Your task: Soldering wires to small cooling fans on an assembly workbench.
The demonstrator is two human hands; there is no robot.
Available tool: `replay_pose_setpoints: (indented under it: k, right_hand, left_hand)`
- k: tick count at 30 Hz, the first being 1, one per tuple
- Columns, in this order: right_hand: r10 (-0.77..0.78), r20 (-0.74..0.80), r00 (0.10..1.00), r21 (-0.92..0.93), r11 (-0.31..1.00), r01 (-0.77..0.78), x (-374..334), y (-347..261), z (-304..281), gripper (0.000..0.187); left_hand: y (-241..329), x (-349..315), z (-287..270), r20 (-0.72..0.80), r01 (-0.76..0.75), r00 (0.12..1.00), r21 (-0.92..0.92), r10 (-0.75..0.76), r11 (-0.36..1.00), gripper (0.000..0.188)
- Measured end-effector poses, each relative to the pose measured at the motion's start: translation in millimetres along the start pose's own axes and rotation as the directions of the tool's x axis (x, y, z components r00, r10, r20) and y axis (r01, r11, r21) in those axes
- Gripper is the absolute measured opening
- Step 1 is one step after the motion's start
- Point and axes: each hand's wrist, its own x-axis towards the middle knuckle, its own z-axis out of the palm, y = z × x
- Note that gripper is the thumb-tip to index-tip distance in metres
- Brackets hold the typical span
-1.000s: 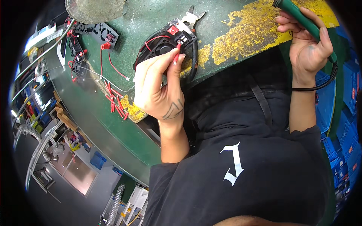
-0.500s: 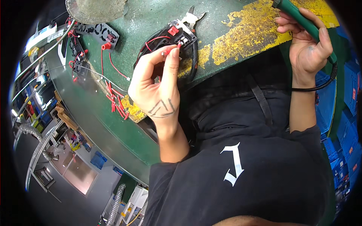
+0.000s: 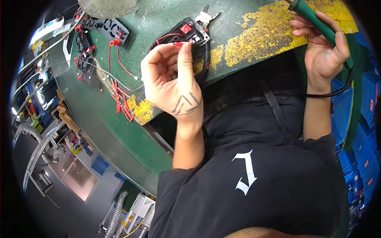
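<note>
My left hand [image 3: 172, 81] pinches a short red wire [image 3: 178, 44] between thumb and forefinger. It holds the wire against, or just in front of, a black plastic panel part [image 3: 202, 37] bearing a red square piece and bright metal terminals; whether they touch I cannot tell. Fingers of my right hand [image 3: 323, 59] wrap round a green-handled tool [image 3: 317, 24] that looks like a soldering iron, with a black cord [image 3: 335, 93] running from its lower end. Its tip lies beyond the top of the picture. A pair of cutting pliers [image 3: 204, 18] rests behind the black part.
Loose short red wires [image 3: 119, 101] lie left of my left hand. Farther left are black panels [image 3: 109, 29] with round holes and red leads. A round grey plate [image 3: 109, 7] overhangs the far edge. Blue crates [image 3: 367, 105] stand at the right beyond the green bench [image 3: 158, 16].
My left hand has shifted slightly right, and its fingers have turned so the red wire lies more sideways. My right hand with the green tool stays almost in place.
</note>
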Motion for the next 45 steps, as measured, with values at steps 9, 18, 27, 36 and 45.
replay_pose_setpoints:
  k: [9,18,27,36,45]
  right_hand:
    - [0.021,-0.100,0.995,-0.073,0.997,-0.029,0,-5,27,0.058]
    - [0.061,-0.073,0.995,-0.096,0.993,-0.068,1,-6,33,0.057]
    - [0.082,-0.004,0.997,-0.031,0.996,-0.082,6,-8,27,0.056]
    - [0.126,0.046,0.991,-0.013,0.992,-0.125,6,-13,32,0.053]
    - [0.106,0.080,0.991,0.002,0.994,-0.106,7,-10,27,0.052]
  left_hand:
    - [-3,-5,13,-0.124,-0.095,0.987,0.072,0.103,0.993,0.014]
    - [-7,-6,22,-0.142,-0.283,0.919,0.414,0.368,0.865,0.015]
    - [-13,-7,35,-0.171,-0.290,0.889,0.507,0.424,0.812,0.013]
    - [-16,-11,38,-0.230,-0.304,0.840,0.551,0.491,0.777,0.013]
    - [-16,-11,41,-0.261,-0.264,0.840,0.569,0.476,0.779,0.013]
